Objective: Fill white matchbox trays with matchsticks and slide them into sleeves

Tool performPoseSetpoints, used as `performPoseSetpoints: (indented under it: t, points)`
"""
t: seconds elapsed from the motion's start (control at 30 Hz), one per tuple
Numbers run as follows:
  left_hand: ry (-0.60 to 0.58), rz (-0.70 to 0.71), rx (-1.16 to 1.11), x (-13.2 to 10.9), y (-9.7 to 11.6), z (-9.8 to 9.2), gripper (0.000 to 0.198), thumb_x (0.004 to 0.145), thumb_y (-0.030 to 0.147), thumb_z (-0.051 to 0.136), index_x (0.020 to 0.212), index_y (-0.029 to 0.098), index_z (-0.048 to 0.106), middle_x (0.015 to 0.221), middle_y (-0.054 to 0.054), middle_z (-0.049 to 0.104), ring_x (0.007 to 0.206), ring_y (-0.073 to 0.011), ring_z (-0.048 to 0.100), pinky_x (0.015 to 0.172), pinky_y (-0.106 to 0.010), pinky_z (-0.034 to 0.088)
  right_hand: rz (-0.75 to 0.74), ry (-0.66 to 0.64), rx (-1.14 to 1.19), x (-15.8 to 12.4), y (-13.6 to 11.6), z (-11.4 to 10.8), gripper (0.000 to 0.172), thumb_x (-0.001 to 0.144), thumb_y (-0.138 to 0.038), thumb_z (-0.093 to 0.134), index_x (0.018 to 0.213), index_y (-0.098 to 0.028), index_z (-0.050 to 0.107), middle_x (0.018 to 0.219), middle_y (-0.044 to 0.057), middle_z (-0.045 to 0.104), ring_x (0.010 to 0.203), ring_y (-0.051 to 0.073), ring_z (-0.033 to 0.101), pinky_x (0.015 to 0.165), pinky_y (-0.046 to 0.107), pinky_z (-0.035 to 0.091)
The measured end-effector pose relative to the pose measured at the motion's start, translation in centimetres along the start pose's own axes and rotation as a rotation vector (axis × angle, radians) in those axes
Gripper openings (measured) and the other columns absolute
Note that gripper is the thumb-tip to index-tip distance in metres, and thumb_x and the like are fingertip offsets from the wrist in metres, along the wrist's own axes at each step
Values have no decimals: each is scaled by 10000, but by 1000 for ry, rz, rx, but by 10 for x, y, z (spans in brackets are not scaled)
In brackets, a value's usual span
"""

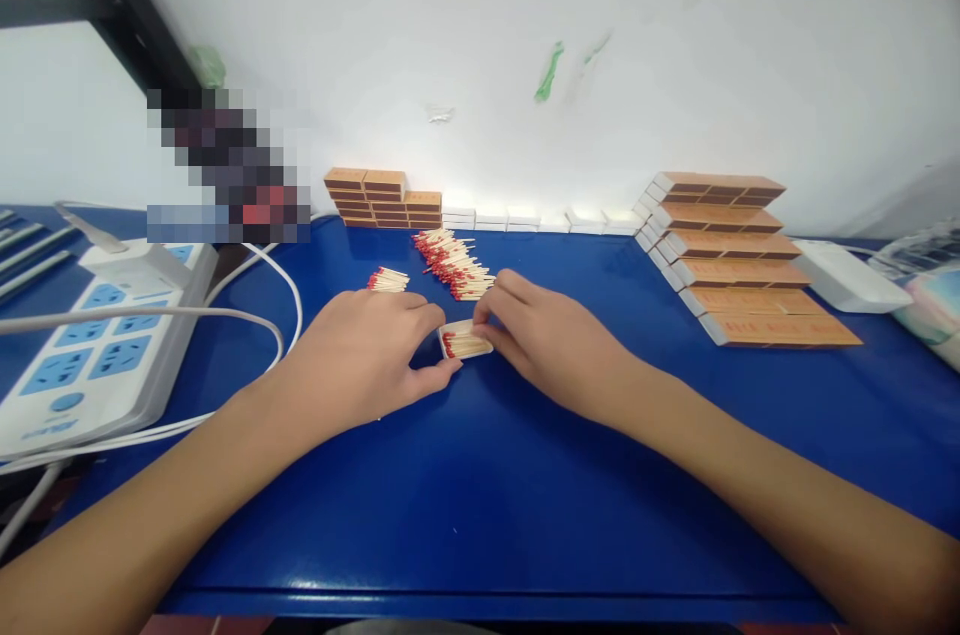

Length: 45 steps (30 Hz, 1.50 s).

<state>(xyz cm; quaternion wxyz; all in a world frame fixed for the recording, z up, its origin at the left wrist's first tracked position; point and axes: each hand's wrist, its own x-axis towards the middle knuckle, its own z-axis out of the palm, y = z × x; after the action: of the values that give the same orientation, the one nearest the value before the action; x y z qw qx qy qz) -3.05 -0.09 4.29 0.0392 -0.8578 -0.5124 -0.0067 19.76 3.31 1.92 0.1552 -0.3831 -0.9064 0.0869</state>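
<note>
A small white matchbox tray (465, 342) full of red-tipped matches lies on the blue table (480, 515). My left hand (367, 355) pinches its left end between thumb and fingers. My right hand (544, 340) grips its right end with curled fingers. Just beyond the tray lies a loose pile of matches (454, 263), and a smaller bundle of matches (388, 280) sits to its left.
Brown matchbox sleeves are stacked at the back (382, 197) and in a stepped pile at the right (731, 255). White inner trays (536, 219) line the wall. A power strip (97, 345) with white cables (247, 315) lies at the left; a white device (851, 280) at the right.
</note>
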Motion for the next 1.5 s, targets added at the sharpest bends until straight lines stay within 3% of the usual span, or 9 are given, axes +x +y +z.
performPoseSetpoints:
  t: [0.17, 0.23, 0.37, 0.57, 0.9, 1.13, 1.3, 1.5]
  points:
    - [-40, 6, -6, 0, 2, 0, 311, 980, 516, 597, 1084, 266, 749, 1020, -12, 801, 868, -244, 735, 630, -339, 369, -37, 110, 230, 5, 16, 15, 86, 1052, -243, 609, 1011, -199, 671, 960, 31, 604, 770, 156, 567, 698, 295, 427]
    - [-53, 8, -5, 0, 2, -1, 328, 983, 530, 589, 1099, 268, 750, 1019, -12, 799, 868, -247, 732, 629, -340, 365, -13, 165, 233, 8, 28, 19, 85, 1045, -228, 614, 1065, -202, 693, 967, 30, 599, 751, 149, 559, 701, 296, 433]
    - [-59, 15, -15, 1, 2, -2, 319, 982, 518, 596, 1092, 263, 753, 975, -12, 790, 849, -240, 721, 633, -338, 361, 8, 146, 130, 11, 39, 25, 128, 1034, -211, 621, 1128, -201, 708, 993, 39, 592, 748, 157, 556, 694, 306, 420]
    - [-47, 26, -31, 1, 1, -2, 283, 980, 491, 610, 1043, 255, 753, 946, -8, 783, 827, -231, 713, 636, -338, 355, 51, 134, 98, 12, 35, 27, 51, 1026, -228, 645, 994, -197, 670, 959, 28, 580, 729, 156, 528, 662, 299, 383]
    - [-30, 20, -11, 2, -2, 1, 331, 977, 527, 596, 1086, 255, 751, 994, -6, 803, 847, -254, 733, 629, -348, 364, 95, 2, -5, 11, 31, 17, 106, 1079, -233, 552, 1050, -178, 638, 1072, 72, 611, 783, 186, 576, 702, 319, 426]
    - [3, 5, -17, 1, -2, 2, 334, 972, 528, 592, 1087, 260, 755, 966, -1, 802, 847, -251, 735, 623, -352, 372, 24, 102, -7, 4, 18, 3, 102, 1083, -234, 538, 1049, -183, 619, 1080, 81, 617, 786, 187, 589, 704, 321, 442]
    - [-25, 3, -20, 1, -1, 1, 313, 970, 518, 590, 1022, 250, 744, 950, -7, 800, 827, -239, 729, 616, -345, 368, -66, 3, 41, -3, 2, 5, 111, 1076, -206, 525, 1024, -193, 622, 1041, 68, 618, 781, 183, 597, 691, 317, 444]
    - [-43, 32, -27, 1, 0, 2, 334, 976, 521, 592, 1089, 253, 755, 973, -7, 793, 869, -246, 737, 642, -351, 404, -22, 108, 106, 3, 19, 12, 149, 1073, -230, 544, 1157, -200, 663, 1082, 73, 626, 834, 193, 621, 748, 325, 471]
